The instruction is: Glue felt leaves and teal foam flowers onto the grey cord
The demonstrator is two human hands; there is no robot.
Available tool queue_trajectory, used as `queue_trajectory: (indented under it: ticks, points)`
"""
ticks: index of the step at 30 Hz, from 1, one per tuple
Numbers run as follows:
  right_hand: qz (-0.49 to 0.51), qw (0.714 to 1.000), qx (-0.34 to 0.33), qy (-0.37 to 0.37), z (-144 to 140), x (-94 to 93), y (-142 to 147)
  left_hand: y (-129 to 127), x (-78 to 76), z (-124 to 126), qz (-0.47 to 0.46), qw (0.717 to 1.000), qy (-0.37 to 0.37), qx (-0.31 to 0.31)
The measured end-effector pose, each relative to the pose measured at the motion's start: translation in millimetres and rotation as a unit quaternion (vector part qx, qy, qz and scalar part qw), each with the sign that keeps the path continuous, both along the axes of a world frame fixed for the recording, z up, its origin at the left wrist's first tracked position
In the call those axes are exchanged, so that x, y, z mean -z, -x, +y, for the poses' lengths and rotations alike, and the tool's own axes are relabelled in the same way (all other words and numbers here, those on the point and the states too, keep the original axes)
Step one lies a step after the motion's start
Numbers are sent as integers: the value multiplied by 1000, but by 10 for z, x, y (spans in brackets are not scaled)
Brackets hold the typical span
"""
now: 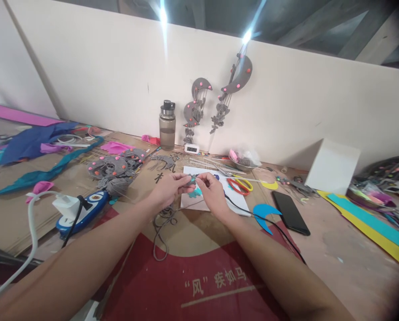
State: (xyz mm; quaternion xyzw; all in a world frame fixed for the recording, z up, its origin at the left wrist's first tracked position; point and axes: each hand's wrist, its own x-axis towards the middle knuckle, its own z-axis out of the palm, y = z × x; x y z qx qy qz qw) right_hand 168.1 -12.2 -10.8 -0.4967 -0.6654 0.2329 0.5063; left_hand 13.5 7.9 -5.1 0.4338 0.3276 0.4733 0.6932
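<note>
- Left hand and right hand: fingertips pinched together on a small grey-and-teal piece, above the white sheet.
- Grey cord: loosely looped on the cardboard below the hands.
- Water bottle: upright by the wall, partly filled (lid on).
- Shallow bowl: behind the scissors, holding pink material and clear plastic.
</note>
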Motion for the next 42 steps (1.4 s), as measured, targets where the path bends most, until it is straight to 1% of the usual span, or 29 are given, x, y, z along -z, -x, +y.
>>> queue_trajectory:
  ticks: [5,10,13,17,20,24,28,31,34,36,37,39,42]
  points:
    - [17,1000,11,10,16,-11,-12,5,-40,-15,-20,999,15,35]
    - [15,1000,21,16,14,-20,-13,19,-92,-35,-38,999,15,27]
    - [0,1000,25,15,-1,-43,-4,17,-100,-37,-13,1000,9,24]
    - [-21,999,23,6,-41,-90,20,9,-90,-42,46,999,-12,8]
    - [-34,999,21,-4,-65,-103,38,18,-82,-38,80,996,-24,-14]
    - [-32,999,7,-1,-62,-62,49,49,-85,-20,91,994,-45,-49]
    - [-38,999,-7,4,-53,-16,59,104,-101,28,104,985,-72,-116]
    - [-69,997,-26,-20,-78,-35,81,197,-119,125,101,977,-82,-167]
    - [-93,994,-46,-38,-120,-109,109,330,-169,274,80,972,-70,-208]
    - [-83,995,-54,-31,-146,-188,119,422,-222,379,29,969,-64,-237]
    - [-69,996,-59,-20,-158,-235,119,466,-249,427,1,966,-52,-253]
    - [-28,997,-71,15,-186,-341,109,544,-294,513,-24,963,-50,-262]
    - [71,988,-109,87,-250,-524,68,634,-307,613,-50,959,-49,-273]
